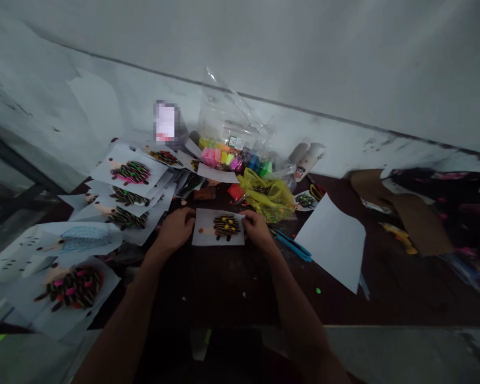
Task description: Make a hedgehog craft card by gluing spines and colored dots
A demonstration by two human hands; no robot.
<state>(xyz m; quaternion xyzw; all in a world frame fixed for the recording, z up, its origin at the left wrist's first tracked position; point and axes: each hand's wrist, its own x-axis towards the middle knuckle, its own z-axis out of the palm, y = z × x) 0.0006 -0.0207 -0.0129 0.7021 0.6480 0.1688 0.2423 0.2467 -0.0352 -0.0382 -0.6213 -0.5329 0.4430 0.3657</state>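
A white card (218,228) is pinched at its left and right edges by the left hand (178,228) and right hand (256,228), mid-worktop (224,288). A brown, yellow-dotted hedgehog is shown snout-left, the card's long axis laid left-right. It is flanked by a yellow bag (270,196) far-right, a blue tool (293,245) right, and stacked pictures (130,184) left.

Legibility check: no text, brand or number can be read.
The clear plastic bag (216,109) carries a small white label (239,143) with a green patch, print too small to read. The upright panel (166,120) is pixelated. Dark marks on the far-left white sheet (14,255) form no legible characters.
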